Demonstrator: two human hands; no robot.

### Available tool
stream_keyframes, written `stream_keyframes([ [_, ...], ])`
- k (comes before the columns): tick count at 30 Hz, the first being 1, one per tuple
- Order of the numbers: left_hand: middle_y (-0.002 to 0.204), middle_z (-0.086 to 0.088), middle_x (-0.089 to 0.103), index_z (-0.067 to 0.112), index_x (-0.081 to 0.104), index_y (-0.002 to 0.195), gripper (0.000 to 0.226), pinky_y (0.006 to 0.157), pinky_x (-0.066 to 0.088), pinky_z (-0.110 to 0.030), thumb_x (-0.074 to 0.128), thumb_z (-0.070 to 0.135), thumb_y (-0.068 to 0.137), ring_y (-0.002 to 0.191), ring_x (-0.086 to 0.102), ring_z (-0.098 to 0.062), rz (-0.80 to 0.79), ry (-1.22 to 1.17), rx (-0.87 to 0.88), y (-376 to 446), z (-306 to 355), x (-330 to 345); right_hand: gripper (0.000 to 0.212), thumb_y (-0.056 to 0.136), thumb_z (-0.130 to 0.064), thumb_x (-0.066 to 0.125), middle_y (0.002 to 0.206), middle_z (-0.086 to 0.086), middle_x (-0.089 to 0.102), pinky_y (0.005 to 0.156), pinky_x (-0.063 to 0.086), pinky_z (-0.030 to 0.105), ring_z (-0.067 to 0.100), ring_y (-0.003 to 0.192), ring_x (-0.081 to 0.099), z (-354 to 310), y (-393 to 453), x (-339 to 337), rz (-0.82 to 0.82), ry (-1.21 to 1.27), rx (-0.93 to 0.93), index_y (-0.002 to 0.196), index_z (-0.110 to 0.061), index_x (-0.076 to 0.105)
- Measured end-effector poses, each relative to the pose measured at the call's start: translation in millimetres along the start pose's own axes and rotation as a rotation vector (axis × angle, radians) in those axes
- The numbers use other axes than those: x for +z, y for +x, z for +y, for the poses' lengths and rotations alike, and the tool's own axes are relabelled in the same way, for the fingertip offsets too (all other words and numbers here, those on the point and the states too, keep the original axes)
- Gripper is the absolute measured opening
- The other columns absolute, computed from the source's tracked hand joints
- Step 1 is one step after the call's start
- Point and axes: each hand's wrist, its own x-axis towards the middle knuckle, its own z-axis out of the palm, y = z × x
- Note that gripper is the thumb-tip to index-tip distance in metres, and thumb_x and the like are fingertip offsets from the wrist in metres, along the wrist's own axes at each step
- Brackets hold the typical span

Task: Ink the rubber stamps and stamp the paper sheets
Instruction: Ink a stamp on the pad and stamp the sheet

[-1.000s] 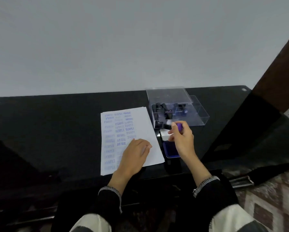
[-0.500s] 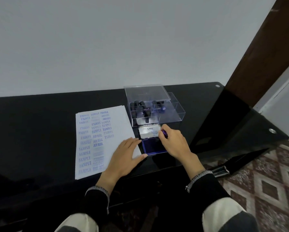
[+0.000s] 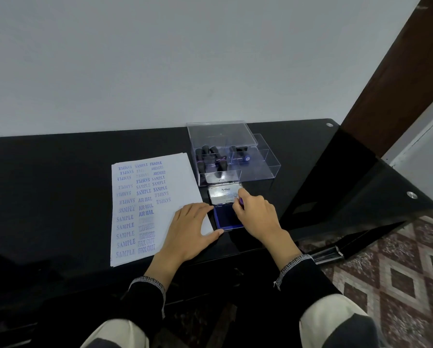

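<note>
Right hand [image 3: 256, 217] pinches a stamp [image 3: 241, 201] onto the ink pad [image 3: 224, 217]; left hand [image 3: 190, 229] lies flat, fingers straight, on the paper [image 3: 182, 177] beside the pad. Inking step; next likely a press on bare paper.

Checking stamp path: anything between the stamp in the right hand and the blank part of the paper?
Only the left hand: it lies flat on the paper's lower right corner, beside the ink pad where the right hand holds the stamp. The blank upper right part looks unobstructed.
</note>
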Motion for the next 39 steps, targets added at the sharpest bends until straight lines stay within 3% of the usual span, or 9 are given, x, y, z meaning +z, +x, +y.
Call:
stream_keyframes([
  [9,0.144,0.014,0.041,0.030,0.040,0.142,0.079,0.105,0.010,-0.018,0.032,0.076,0.078,0.133,0.028,-0.006,0.013,0.027,0.022,1.9,-0.4,1.3,0.016,0.099,-0.029,0.040,0.069,0.001,0.053,0.058,0.035,0.032,0.025,0.063,0.050,2.7,1.6,13.1,0.079,-0.077,0.024,0.095,-0.015,0.045],
  [15,0.149,0.011,0.033,0.027,0.036,0.145,0.075,0.110,0.006,-0.017,0.054,0.065,0.083,0.137,0.024,-0.007,0.009,-0.030,0.040,5.6,1.0,0.4,0.016,0.099,-0.030,0.041,0.069,0.001,0.056,0.058,0.035,0.032,0.024,0.062,0.052,4.5,2.1,16.7,0.096,-0.059,0.023,0.089,-0.018,0.038],
  [22,0.153,0.008,0.031,0.024,0.035,0.146,0.077,0.117,0.006,-0.027,0.055,0.064,0.083,0.142,0.022,-0.010,-0.031,-0.025,0.069,9.1,9.2,0.3,0.018,0.099,-0.030,0.041,0.066,-0.001,0.052,0.059,0.035,0.031,0.023,0.060,0.048,2.2,-2.2,16.9,0.102,-0.050,0.043,0.087,-0.019,0.035],
  [31,0.158,0.010,0.020,0.023,0.022,0.152,0.084,0.119,-0.005,-0.029,0.046,0.070,0.086,0.147,0.005,-0.009,-0.088,0.030,-0.003,2.9,1.4,-1.6,0.015,0.099,-0.027,0.042,0.071,0.001,0.054,0.059,0.034,0.032,0.024,0.064,0.048,-1.9,-0.1,11.3,0.071,-0.039,0.055,0.088,-0.018,0.036],
  [36,0.158,0.011,0.021,0.025,0.022,0.152,0.094,0.120,-0.003,-0.030,0.024,0.082,0.078,0.147,0.007,-0.007,-0.092,0.054,0.000,1.0,-0.7,1.5,0.016,0.099,-0.028,0.042,0.069,0.001,0.054,0.057,0.034,0.032,0.023,0.063,0.049,-0.6,-3.9,13.4,0.089,-0.037,0.052,0.088,-0.019,0.035],
  [39,0.158,0.012,0.022,0.026,0.023,0.152,0.093,0.121,-0.002,-0.030,0.021,0.082,0.077,0.147,0.008,-0.007,-0.080,0.057,-0.004,0.5,-1.6,3.2,0.015,0.098,-0.027,0.042,0.072,0.003,0.058,0.058,0.035,0.033,0.025,0.065,0.049,-0.1,0.6,12.0,0.073,-0.013,0.057,0.087,-0.018,0.037],
])
